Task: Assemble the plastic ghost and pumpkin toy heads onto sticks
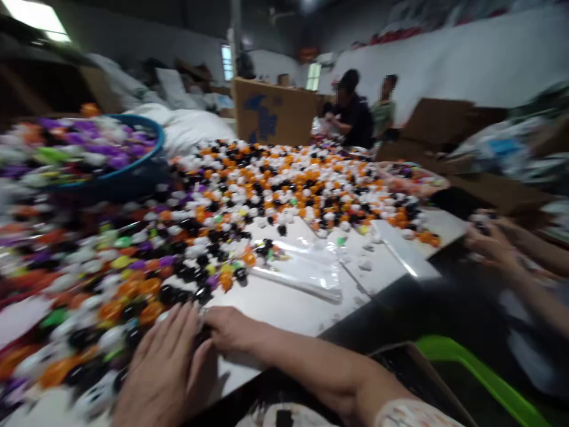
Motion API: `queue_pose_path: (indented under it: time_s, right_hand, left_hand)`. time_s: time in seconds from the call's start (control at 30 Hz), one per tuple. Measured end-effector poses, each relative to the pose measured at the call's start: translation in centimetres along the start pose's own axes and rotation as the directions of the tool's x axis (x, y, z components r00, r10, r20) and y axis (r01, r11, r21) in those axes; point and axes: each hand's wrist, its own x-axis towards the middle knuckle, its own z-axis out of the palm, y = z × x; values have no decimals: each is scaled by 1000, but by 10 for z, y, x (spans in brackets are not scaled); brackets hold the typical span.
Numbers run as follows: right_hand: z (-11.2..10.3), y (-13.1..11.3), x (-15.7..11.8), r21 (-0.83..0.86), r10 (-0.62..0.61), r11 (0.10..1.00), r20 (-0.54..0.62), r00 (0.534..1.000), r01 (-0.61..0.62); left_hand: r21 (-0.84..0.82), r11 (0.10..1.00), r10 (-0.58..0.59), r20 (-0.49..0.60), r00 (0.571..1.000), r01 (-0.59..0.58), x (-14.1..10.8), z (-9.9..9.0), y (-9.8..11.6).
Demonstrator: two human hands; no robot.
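Warehouse clutter rings a white table [284,308] heaped with small plastic toys [267,184]. Left hand [162,370] lies flat and open at the heap's near fringe; right hand [231,329] curls beside it, grip hidden. Gathering goes best in short sweeps. Table edge sits just right of both hands; clear plastic bags [306,270] lie ahead.

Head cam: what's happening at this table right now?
A person's left hand and right hand rest together at the near edge of a white table, against a heap of small orange, black, white and purple plastic pieces. Clear plastic bags lie beside it. A blue tub holds more pieces. Another person's hands work at right.
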Motion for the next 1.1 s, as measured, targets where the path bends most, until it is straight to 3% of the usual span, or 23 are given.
queue_pose_path:
  time_s: [0.07,0.13,0.23,0.3,0.37,0.43,0.63,0.9,1.0,1.1]
  right_hand:
    - [-2,8,-15,47,-39,998,-68,997,42]
    - [-17,21,-30,77,-8,997,-185,983,23]
    - [-55,47,-45,-84,75,989,-408,910,-119]
    - [-80,63,-47,-239,102,936,-519,848,-258]
    - [-96,75,-44,-357,134,858,-535,834,-368]
    - [-101,81,-40,-426,169,810,-490,855,-404]
    - [-74,70,-41,-430,112,844,-444,889,-321]
    - [-35,34,-45,-258,-21,963,-351,936,-75]
    - [-30,24,-41,-169,28,982,-316,948,-85]
    - [-27,16,-34,85,164,986,-295,941,-145]
  left_hand:
    - [101,995,3,77,997,-11,-3,-4,1]
    - [126,992,-3,109,994,-10,0,-8,3]
    - [96,995,-30,108,994,20,8,-16,10]
    - [81,996,-46,113,993,37,12,-19,14]
    - [80,996,-58,130,990,48,14,-19,17]
    - [86,995,-71,149,986,58,14,-17,18]
    - [109,990,-105,197,975,85,9,-15,20]
    - [95,990,-124,228,966,105,15,-29,26]
    - [91,990,-130,234,964,111,15,-30,26]
    - [73,989,-143,252,957,128,14,-30,26]
